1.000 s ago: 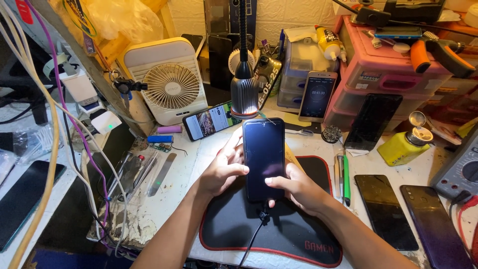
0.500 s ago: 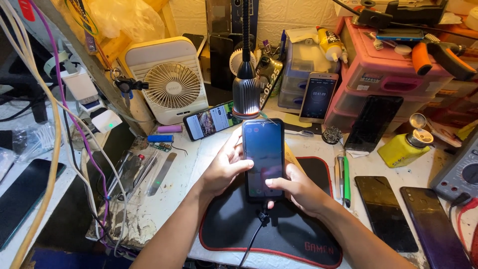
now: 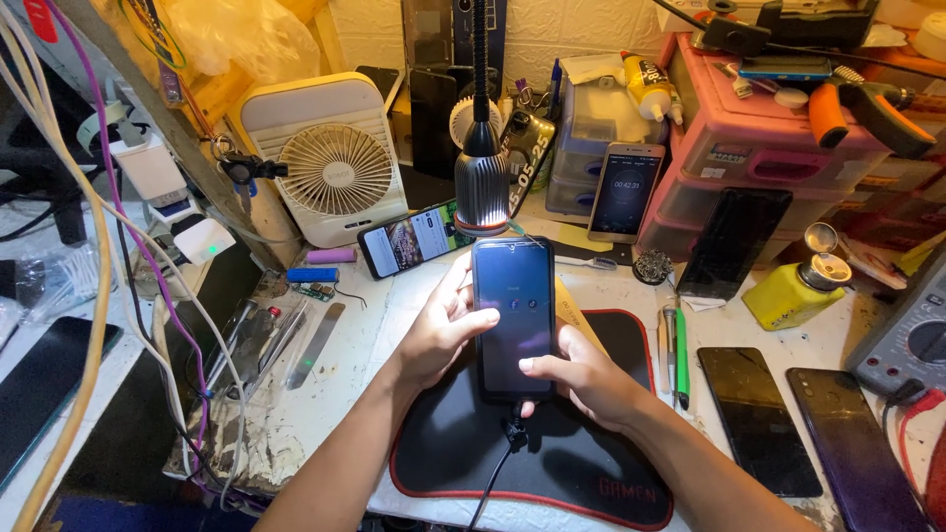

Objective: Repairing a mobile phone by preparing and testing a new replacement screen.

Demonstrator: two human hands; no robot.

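Phone (image 3: 513, 315) in both hands, held low over the black mat (image 3: 552, 463) on the worktop (image 3: 345, 365), directly under the gooseneck lamp (image 3: 481, 177). Screen is lit, dim blue, with a couple of small icons near the top. A cable (image 3: 498, 473) runs out of the bottom edge and down across the mat.

Left hand (image 3: 439, 330): fingers wrapped round the left edge, thumb lying on the glass at about mid-height. Right hand (image 3: 581, 374): fingers closed on the lower right edge, thumb resting on the lower part of the screen. Both are gripping the phone, neither is open.

Around it: white fan (image 3: 330, 163) at the back left, a second lit phone (image 3: 409, 239) lying in front of it, a third phone (image 3: 625, 190) propped upright against pink drawers (image 3: 759, 158). Yellow bottle (image 3: 798, 291) to the right, 2 dark phones (image 3: 759, 419) flat on the worktop below it, tweezers (image 3: 315, 345) and other tools to the left.

Handling judgement: keep the phone cradled by its edges so only the thumbs touch the glass, and press lightly. Cable has slack but hangs from the port, so avoid tilting the bottom edge up hard or the plug may be strained. Holding it in the lamp's pool helps in reading the dim display.
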